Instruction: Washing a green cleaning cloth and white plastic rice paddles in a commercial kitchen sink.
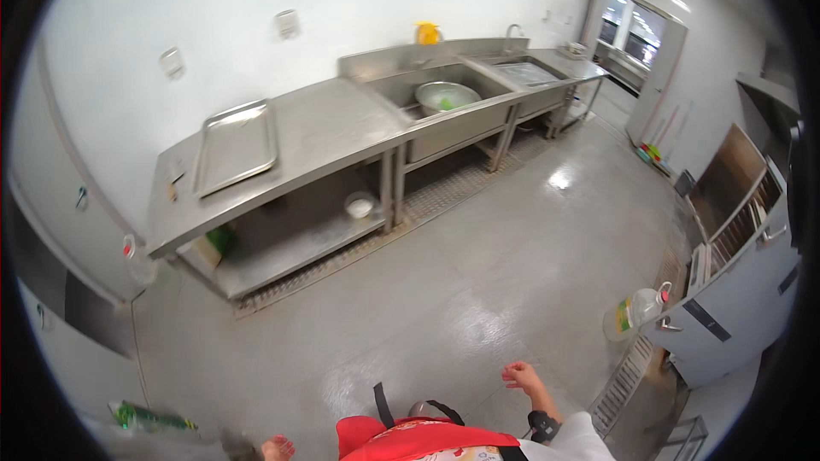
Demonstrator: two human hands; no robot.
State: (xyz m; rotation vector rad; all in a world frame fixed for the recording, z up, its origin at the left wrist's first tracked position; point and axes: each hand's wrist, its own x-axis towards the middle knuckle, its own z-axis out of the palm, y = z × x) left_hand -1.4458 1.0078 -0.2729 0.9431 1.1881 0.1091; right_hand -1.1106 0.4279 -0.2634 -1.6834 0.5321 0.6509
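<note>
My left hand (278, 447) is low at the bottom edge, left of my red apron (416, 438); it looks empty, its fingers loosely apart and blurred. To the apron's right, my right hand (520, 376) hangs over the grey floor with fingers slightly bent and nothing in them. Neither hand touches anything. Ahead stands a stainless steel worktable (333, 109) bearing a shallow metal tray (238, 150) and a small tool with a wooden handle (172, 191). In the sink (458, 131) beside it sits a metal bowl (446, 96) with something green inside.
A clear plastic jug (631, 315) with a red cap is at the right, by an open cabinet door (724, 320) and a floor grate (621, 384). Another jug (138, 262) is by the table's left end. A green package (154, 417) lies lower left. An open doorway (628, 57) is far right.
</note>
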